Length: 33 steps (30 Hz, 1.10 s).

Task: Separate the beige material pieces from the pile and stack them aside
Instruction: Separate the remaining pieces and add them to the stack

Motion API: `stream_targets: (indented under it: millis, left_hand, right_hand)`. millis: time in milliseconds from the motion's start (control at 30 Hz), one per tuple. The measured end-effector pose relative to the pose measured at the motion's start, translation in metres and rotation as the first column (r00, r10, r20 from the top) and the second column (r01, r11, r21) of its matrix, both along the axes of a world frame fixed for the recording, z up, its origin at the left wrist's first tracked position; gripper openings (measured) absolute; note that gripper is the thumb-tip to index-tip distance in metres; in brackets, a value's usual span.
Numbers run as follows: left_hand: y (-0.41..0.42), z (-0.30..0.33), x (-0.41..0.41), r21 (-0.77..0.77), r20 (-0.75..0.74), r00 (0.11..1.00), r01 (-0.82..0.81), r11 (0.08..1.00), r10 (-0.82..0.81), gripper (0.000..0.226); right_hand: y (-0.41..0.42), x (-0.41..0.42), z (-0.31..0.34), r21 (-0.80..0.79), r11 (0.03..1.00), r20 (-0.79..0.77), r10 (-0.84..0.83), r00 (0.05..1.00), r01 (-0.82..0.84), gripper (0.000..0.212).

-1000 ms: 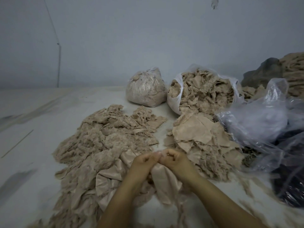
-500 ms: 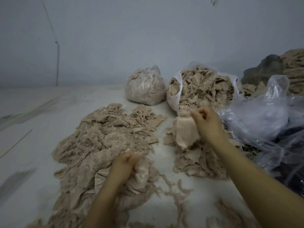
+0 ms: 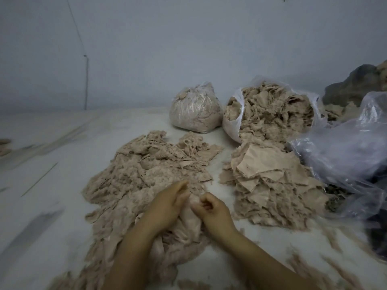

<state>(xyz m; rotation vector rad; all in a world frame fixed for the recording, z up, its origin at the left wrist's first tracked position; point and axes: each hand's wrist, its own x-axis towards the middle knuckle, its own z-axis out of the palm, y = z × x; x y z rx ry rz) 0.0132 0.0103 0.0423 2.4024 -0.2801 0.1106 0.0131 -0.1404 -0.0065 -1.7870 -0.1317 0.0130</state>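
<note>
A wide pile of beige material (image 3: 150, 172) lies on the white surface, frayed at the back and smoother near me. My left hand (image 3: 167, 204) rests on its near part with fingers fairly straight. Just right of it, my right hand (image 3: 213, 210) has its fingers curled and pinches a smooth beige piece (image 3: 190, 222) at the pile's edge. To the right sits the separate stack of flat beige pieces (image 3: 270, 164), with no hand on it.
A tied plastic bag of scraps (image 3: 194, 109) and an open bag of beige material (image 3: 272, 109) stand behind. Crumpled clear plastic (image 3: 343, 155) and dark bags crowd the right side. Loose shreds (image 3: 335, 266) lie on the surface near my right arm.
My right hand has left the beige piece on the right stack and come back to the pile beside my left hand. My left hand shifted slightly up on the pile.
</note>
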Motion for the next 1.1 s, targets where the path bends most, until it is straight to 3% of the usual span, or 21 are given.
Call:
stream_targets:
  millis: [67, 133, 233, 333, 433, 533, 600, 700, 833, 900, 1000, 1033, 1100]
  left_hand:
    - [-0.008, -0.007, 0.009, 0.03, 0.036, 0.997, 0.066, 0.997, -0.068, 0.022]
    - [-0.013, -0.018, 0.016, 0.044, 0.081, 0.996, 0.038, 0.998, -0.041, 0.032]
    - [-0.012, -0.032, 0.026, -0.023, 0.195, 0.959, -0.203, 0.979, 0.204, 0.041]
    - [-0.001, -0.038, 0.028, -0.061, 0.195, 0.899, -0.388, 0.92, 0.392, 0.041]
    - [-0.011, -0.034, 0.019, -0.136, 0.273, 0.93, -0.217, 0.967, 0.247, 0.041]
    - [-0.037, -0.035, 0.009, -0.132, 0.216, 0.975, -0.015, 0.991, 0.044, 0.04]
    - [-0.04, -0.039, 0.011, -0.121, 0.22, 0.968, -0.098, 0.988, 0.123, 0.04]
    - [-0.029, -0.039, 0.012, -0.266, 0.197, 0.936, -0.236, 0.935, 0.292, 0.052]
    - [-0.009, -0.033, 0.011, -0.249, 0.176, 0.896, -0.361, 0.899, 0.408, 0.046]
    - [-0.014, -0.026, 0.008, -0.244, 0.117, 0.945, -0.269, 0.932, 0.304, 0.042]
    - [-0.041, -0.014, 0.006, -0.381, -0.034, 0.999, 0.016, 0.924, -0.031, 0.064]
    - [-0.049, -0.013, 0.006, -0.436, -0.055, 0.996, 0.042, 0.899, -0.073, 0.059]
    - [-0.056, -0.015, 0.007, -0.596, -0.063, 0.998, -0.05, 0.801, 0.015, 0.014]
  right_hand:
    - [0.001, -0.004, 0.006, 0.026, 0.999, 0.039, 0.018, 0.999, -0.019, 0.024]
    - [-0.002, -0.006, 0.008, 0.116, 0.991, 0.059, -0.067, 0.996, 0.06, 0.019]
    - [-0.012, -0.004, 0.01, 0.194, 0.948, 0.044, -0.266, 0.963, 0.253, 0.019]
    - [-0.026, 0.002, 0.012, 0.305, 0.902, -0.011, -0.319, 0.948, 0.307, 0.018]
    - [-0.027, 0.005, 0.017, 0.33, 0.892, -0.057, -0.307, 0.95, 0.308, 0.024]
    - [-0.023, 0.007, 0.024, 0.383, 0.871, -0.078, -0.301, 0.951, 0.307, 0.031]
    - [-0.023, 0.008, 0.026, 0.396, 0.858, -0.088, -0.32, 0.943, 0.328, 0.029]
    - [-0.029, 0.008, 0.025, 0.375, 0.851, -0.092, -0.36, 0.928, 0.367, 0.032]
    - [-0.047, 0.014, 0.037, 0.454, 0.792, -0.184, -0.365, 0.913, 0.408, 0.03]
    - [-0.05, 0.014, 0.044, 0.352, 0.88, -0.189, -0.266, 0.945, 0.318, 0.03]
    - [-0.046, 0.009, 0.045, 0.128, 0.98, -0.162, -0.128, 0.978, 0.149, 0.033]
    - [-0.045, 0.006, 0.044, 0.111, 0.988, -0.16, -0.087, 0.983, 0.105, 0.037]
    - [-0.047, 0.003, 0.043, 0.102, 0.992, -0.145, -0.06, 0.988, 0.075, 0.043]
